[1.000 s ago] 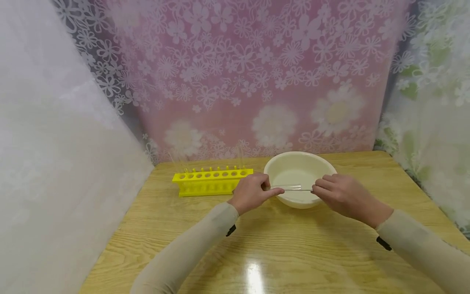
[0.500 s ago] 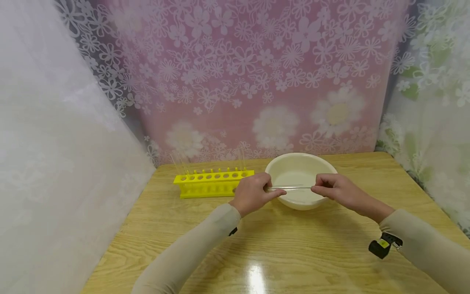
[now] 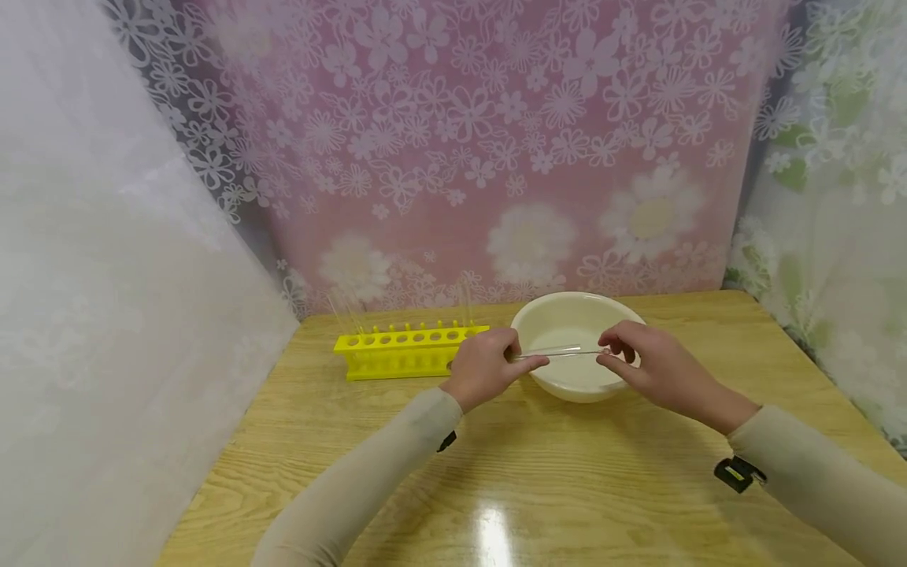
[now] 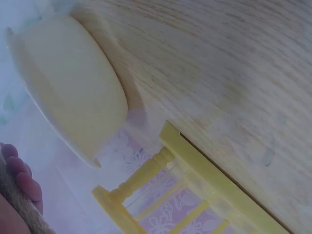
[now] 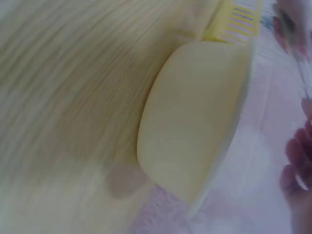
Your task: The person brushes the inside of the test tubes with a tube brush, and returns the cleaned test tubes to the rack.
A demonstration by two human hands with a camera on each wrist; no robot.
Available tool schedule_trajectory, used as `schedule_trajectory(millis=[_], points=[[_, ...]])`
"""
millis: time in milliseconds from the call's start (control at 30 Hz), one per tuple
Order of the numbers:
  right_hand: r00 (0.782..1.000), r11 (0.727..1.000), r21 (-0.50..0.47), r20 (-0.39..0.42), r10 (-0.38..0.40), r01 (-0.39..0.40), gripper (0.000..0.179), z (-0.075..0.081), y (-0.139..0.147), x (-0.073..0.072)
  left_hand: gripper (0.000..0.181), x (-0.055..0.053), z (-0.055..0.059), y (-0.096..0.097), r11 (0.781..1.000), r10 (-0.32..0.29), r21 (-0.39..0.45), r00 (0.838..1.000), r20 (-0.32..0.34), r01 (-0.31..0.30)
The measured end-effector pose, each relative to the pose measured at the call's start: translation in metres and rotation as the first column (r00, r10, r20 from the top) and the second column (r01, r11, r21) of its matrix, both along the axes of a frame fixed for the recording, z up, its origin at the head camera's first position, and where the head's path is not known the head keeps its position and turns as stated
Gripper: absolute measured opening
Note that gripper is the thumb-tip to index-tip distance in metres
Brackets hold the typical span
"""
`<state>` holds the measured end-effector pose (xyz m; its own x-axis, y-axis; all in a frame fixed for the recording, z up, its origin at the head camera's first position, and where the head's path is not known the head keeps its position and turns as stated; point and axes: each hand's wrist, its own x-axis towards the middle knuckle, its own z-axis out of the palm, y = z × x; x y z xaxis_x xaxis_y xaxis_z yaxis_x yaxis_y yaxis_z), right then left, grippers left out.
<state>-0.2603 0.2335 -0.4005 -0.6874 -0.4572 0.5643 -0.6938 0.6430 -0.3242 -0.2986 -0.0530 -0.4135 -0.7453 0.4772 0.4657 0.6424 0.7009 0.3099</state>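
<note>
In the head view, my left hand (image 3: 489,364) grips a clear glass test tube (image 3: 563,349), held nearly level over the front of a cream basin (image 3: 546,316). Its mouth end points to the right. A thin wire handle (image 3: 590,353) runs out of the tube, and my right hand (image 3: 662,370) pinches its end between thumb and fingers. Brown bristles of this test tube brush (image 4: 22,202) show beside the left fingers in the left wrist view. My palm hides the tube's closed end. In the right wrist view the right fingers (image 5: 300,151) are partly cut off.
Left of the basin stands a yellow test tube rack (image 3: 397,373), with several clear tubes (image 3: 347,316) upright at its left end and more glass at its right end. The wooden table (image 3: 553,480) meets a floral curtain (image 3: 453,157) behind and hanging sheets at both sides.
The right hand has shifted from fingers curled over the wire to a looser thumb-and-finger pinch, slightly higher, with the wire's end now showing. The left hand stays nearly still.
</note>
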Motion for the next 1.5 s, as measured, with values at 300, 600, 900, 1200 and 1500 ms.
schedule_trajectory(millis=[300,600,900,1200,1500], points=[[0.832,0.969,0.239,-0.523,0.185,-0.065,0.045,-0.001,0.001,-0.004,0.043,0.000,-0.001,-0.001,1.000,-0.013,0.018,0.995,0.097,0.012],[0.962,0.980,0.156,-0.226,0.154,-0.120,0.022,-0.002,0.005,0.002,0.046,0.001,-0.004,-0.001,1.000,-0.010,-0.025,0.997,0.074,0.012],[0.792,0.975,-0.222,0.592,0.149,-0.017,0.027,0.006,0.003,-0.001,0.048,0.003,-0.006,-0.002,0.995,-0.019,-0.101,0.996,-0.083,0.011],[0.492,0.926,-0.356,0.833,0.254,0.123,0.036,0.020,0.001,-0.003,0.046,0.007,-0.003,0.000,0.994,-0.041,-0.105,0.982,-0.185,0.022],[0.990,0.991,0.124,-0.130,0.058,-0.041,0.022,0.008,0.000,0.003,0.046,0.007,-0.001,0.000,0.999,0.005,-0.032,0.999,-0.035,-0.006]])
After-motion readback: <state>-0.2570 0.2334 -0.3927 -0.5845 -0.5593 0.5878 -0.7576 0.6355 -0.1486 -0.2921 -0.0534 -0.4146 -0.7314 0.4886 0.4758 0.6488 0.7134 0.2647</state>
